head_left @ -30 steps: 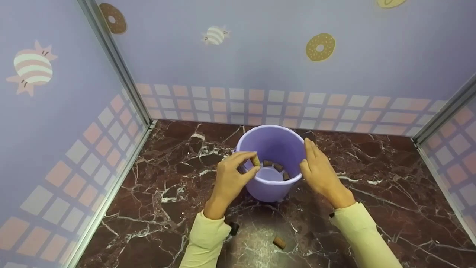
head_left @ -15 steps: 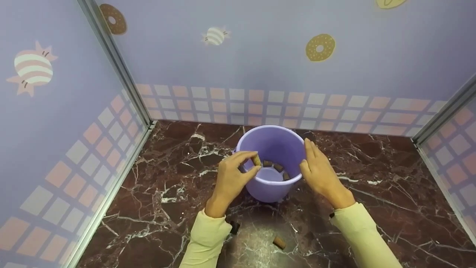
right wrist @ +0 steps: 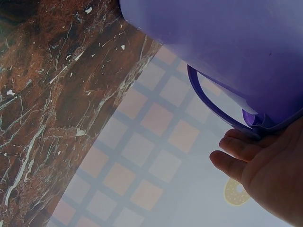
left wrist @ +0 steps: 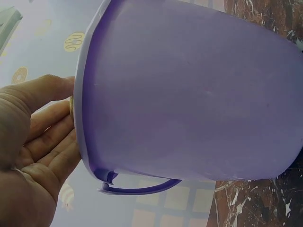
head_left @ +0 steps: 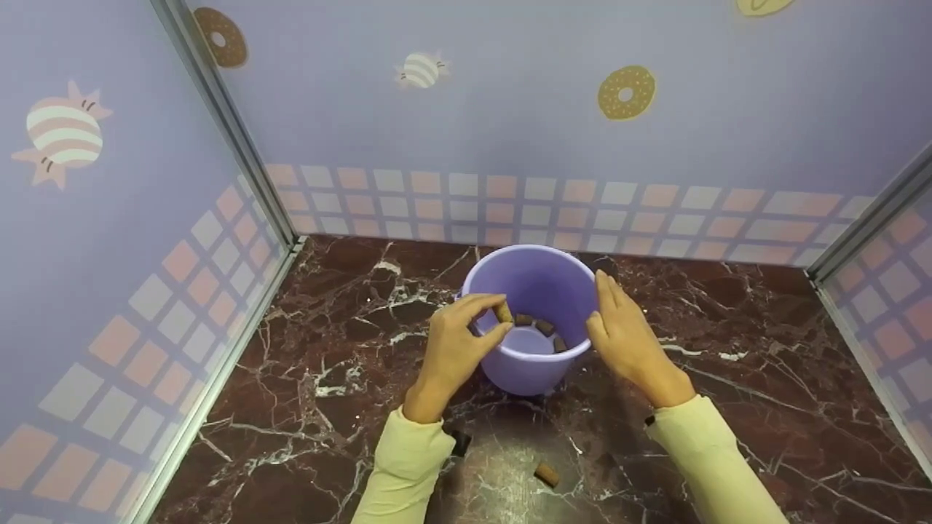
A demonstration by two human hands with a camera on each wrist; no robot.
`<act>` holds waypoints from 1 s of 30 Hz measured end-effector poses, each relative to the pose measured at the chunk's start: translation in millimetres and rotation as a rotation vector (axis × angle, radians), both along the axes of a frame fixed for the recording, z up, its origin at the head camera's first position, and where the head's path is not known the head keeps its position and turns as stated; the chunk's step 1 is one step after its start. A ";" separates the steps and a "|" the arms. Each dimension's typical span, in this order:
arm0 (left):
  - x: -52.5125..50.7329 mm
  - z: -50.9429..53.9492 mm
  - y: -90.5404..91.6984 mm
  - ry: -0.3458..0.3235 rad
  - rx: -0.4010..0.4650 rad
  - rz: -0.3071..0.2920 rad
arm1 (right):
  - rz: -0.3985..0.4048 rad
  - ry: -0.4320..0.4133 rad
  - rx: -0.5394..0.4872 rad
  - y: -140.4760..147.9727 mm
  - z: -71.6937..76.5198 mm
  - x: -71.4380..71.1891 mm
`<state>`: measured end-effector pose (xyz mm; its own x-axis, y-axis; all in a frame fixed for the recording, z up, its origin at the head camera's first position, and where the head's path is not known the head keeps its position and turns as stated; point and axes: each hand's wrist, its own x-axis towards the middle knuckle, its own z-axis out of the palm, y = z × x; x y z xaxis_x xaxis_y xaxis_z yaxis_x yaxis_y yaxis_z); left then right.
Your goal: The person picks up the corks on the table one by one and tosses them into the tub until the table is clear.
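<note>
A purple bucket (head_left: 528, 375) stands upright on the dark marbled surface. At its near-left rim, my left hand (head_left: 459, 346) pinches a small yellow-brown cork-like cylinder (head_left: 503, 313) between thumb and fingertips, above the opening. In the left wrist view, the bucket wall (left wrist: 189, 94) hides most of that piece beyond the rim. Three similar brown pieces (head_left: 545, 327) lie on the bucket's floor. My right hand (head_left: 630, 342) rests against the right side of the rim with its fingers extended. The right wrist view has these fingers (right wrist: 232, 161) beside the bucket's handle (right wrist: 213, 106).
Another brown cylinder (head_left: 546, 475) lies on the marbled surface (head_left: 328, 451), nearer than the bucket. A small black object (head_left: 459, 442) shows beside the left sleeve. Lilac panels with printed sweets (head_left: 510, 131) wall off the back and both sides.
Almost nothing differs. My left fingertips have shifted very slightly with the pinched piece; the bucket and my right hand stay in place.
</note>
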<state>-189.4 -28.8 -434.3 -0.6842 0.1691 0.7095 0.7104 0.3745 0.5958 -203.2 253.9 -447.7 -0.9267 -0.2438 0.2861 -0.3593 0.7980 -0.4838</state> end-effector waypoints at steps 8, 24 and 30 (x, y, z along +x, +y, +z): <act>-0.1 0.6 1.0 -0.011 0.002 -0.006 | 0.002 0.004 -0.007 0.0 0.6 -0.5; 0.1 -0.1 2.0 -0.004 0.002 0.006 | 0.004 0.009 -0.008 0.3 -1.2 -1.0; 0.1 -0.4 1.9 0.004 0.001 0.005 | 0.002 0.010 -0.009 -0.1 -1.1 -1.5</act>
<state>-189.3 -27.0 -434.7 -0.6818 0.1650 0.7127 0.7113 0.3771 0.5931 -204.7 253.9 -448.8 -0.9234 -0.2430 0.2971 -0.3655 0.7929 -0.4875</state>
